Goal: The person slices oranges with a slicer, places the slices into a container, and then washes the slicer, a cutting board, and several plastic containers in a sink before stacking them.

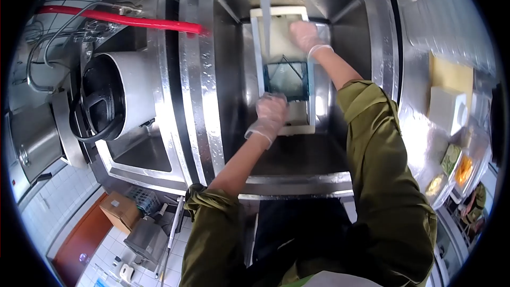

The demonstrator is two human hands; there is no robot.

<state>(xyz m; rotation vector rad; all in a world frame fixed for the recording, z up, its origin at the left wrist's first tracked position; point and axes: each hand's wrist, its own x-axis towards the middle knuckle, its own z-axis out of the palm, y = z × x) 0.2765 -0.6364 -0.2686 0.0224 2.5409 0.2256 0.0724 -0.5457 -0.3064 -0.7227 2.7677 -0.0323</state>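
A long white frame (310, 95), shaped like a mandoline slicer, lies lengthwise in the steel sink (297, 154). A dark teal panel (273, 81) with thin dark lines on it crosses its middle. My left hand (271, 112), in a clear glove, curls closed over the frame's lower left part, just below the panel. Higher up, my right hand (306, 37), gloved too, is closed in a fist at the frame's upper right edge; anything inside it is hidden. The tap spout (265, 0) reaches over the frame, with a pale streak below it that looks like running water.
Left of the sink, a red hose (122, 18) runs above a second basin holding a large white container (138, 90). On the right counter stand a white box (447, 109) and clear containers of cut food (462, 170). A cardboard box (120, 211) sits lower left.
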